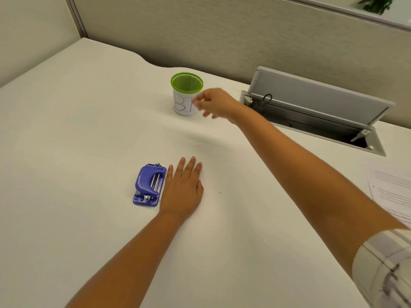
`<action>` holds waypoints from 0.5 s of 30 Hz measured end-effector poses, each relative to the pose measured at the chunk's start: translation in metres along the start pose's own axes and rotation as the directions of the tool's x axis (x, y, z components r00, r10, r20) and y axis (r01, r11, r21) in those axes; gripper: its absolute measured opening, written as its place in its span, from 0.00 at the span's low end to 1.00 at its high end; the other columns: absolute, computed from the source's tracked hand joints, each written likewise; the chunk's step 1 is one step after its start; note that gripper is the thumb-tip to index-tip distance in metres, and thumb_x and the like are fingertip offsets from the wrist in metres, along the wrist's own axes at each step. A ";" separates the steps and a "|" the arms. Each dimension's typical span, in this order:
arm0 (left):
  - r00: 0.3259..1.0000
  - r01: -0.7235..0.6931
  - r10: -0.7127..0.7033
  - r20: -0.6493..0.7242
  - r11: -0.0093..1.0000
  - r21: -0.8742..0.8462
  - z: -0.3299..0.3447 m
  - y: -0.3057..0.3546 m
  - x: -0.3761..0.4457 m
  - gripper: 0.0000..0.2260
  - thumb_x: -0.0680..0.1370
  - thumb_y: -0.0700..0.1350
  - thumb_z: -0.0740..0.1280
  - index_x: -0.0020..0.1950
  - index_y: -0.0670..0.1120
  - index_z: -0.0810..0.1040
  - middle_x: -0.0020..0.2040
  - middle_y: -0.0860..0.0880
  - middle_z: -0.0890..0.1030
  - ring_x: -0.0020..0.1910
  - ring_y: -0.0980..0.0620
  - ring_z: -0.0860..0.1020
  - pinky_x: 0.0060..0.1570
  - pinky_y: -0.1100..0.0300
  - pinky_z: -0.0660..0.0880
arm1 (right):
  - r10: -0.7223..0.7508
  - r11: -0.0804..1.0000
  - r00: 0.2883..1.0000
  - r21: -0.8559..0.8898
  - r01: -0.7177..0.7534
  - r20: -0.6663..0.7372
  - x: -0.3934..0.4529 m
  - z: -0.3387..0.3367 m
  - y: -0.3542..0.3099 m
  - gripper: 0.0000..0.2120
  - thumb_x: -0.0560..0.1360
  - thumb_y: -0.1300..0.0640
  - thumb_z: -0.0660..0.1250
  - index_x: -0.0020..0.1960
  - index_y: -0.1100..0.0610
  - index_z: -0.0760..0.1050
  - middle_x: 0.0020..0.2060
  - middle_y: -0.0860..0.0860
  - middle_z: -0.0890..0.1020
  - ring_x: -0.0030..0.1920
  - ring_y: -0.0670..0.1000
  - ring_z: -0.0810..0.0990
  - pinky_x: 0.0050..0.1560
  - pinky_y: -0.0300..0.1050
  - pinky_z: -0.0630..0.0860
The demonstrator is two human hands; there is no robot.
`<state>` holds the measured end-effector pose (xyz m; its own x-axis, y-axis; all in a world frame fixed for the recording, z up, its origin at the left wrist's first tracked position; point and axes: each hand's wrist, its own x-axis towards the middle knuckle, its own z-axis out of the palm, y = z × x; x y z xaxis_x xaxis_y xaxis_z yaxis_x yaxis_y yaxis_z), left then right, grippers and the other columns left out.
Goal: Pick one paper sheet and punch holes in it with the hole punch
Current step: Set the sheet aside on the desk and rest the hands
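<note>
A purple hole punch lies on the white desk, near its middle. My left hand rests flat on the desk, palm down, just right of the punch and touching its side. My right hand is stretched out far over the desk, beside the right wall of a green mesh cup. Its fingers hang loosely apart, a little blurred, with nothing visible in them. A stack of printed paper sheets lies at the desk's right edge, partly cut off by the frame.
The green cup wears a white paper label with blue letters and looks empty. A grey cable hatch stands open at the back right. Beige partition walls close off the desk's far side.
</note>
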<state>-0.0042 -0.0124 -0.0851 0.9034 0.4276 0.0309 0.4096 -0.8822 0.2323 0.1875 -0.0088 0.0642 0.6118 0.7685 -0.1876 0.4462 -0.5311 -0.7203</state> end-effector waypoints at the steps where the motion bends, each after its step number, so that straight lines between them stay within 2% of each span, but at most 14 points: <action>1: 1.000 0.001 -0.001 0.001 1.000 0.003 -0.001 0.000 0.000 0.23 0.80 0.49 0.47 0.76 0.50 0.51 0.78 0.50 0.51 0.77 0.47 0.47 0.74 0.48 0.44 | -0.004 0.999 0.999 -0.042 0.007 0.054 -0.014 0.004 0.009 0.10 0.77 0.54 0.63 0.56 0.58 0.76 0.44 0.49 0.79 0.37 0.44 0.78 0.37 0.37 0.73; 4: 1.000 0.001 -0.002 0.005 1.000 0.013 -0.002 0.001 0.001 0.23 0.80 0.48 0.47 0.76 0.49 0.53 0.78 0.50 0.53 0.77 0.47 0.48 0.74 0.48 0.45 | 0.069 0.997 0.986 -0.055 -0.061 0.149 -0.057 0.018 0.040 0.06 0.77 0.55 0.64 0.50 0.56 0.77 0.40 0.47 0.81 0.37 0.42 0.80 0.39 0.37 0.76; 9: 1.000 0.010 -0.010 -0.008 1.000 0.023 -0.002 0.002 0.000 0.23 0.80 0.48 0.49 0.76 0.48 0.54 0.78 0.49 0.54 0.77 0.47 0.49 0.73 0.47 0.46 | 0.182 0.977 0.980 -0.124 -0.172 0.076 -0.124 0.041 0.084 0.05 0.75 0.54 0.66 0.46 0.55 0.78 0.37 0.45 0.79 0.37 0.44 0.78 0.38 0.34 0.72; 13: 1.000 0.006 -0.005 -0.004 1.000 0.021 -0.003 0.003 -0.001 0.23 0.80 0.47 0.49 0.76 0.48 0.54 0.78 0.49 0.54 0.77 0.47 0.49 0.74 0.47 0.46 | 0.186 0.957 0.982 -0.231 -0.176 0.024 -0.155 0.063 0.096 0.09 0.74 0.53 0.67 0.50 0.57 0.79 0.46 0.50 0.81 0.46 0.50 0.79 0.47 0.43 0.75; 15: 1.000 0.007 -0.007 0.000 1.000 0.016 -0.003 0.003 -0.001 0.23 0.80 0.47 0.49 0.76 0.48 0.54 0.78 0.49 0.54 0.77 0.47 0.49 0.74 0.47 0.45 | 0.156 0.949 0.988 -0.278 -0.152 -0.006 -0.162 0.071 0.097 0.10 0.74 0.52 0.68 0.51 0.58 0.79 0.47 0.52 0.80 0.47 0.52 0.79 0.47 0.43 0.74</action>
<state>-0.0044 -0.0147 -0.0812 0.9003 0.4342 0.0296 0.4183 -0.8820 0.2171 0.0852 -0.1590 -0.0228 0.6777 0.6739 -0.2943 0.5118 -0.7196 -0.4693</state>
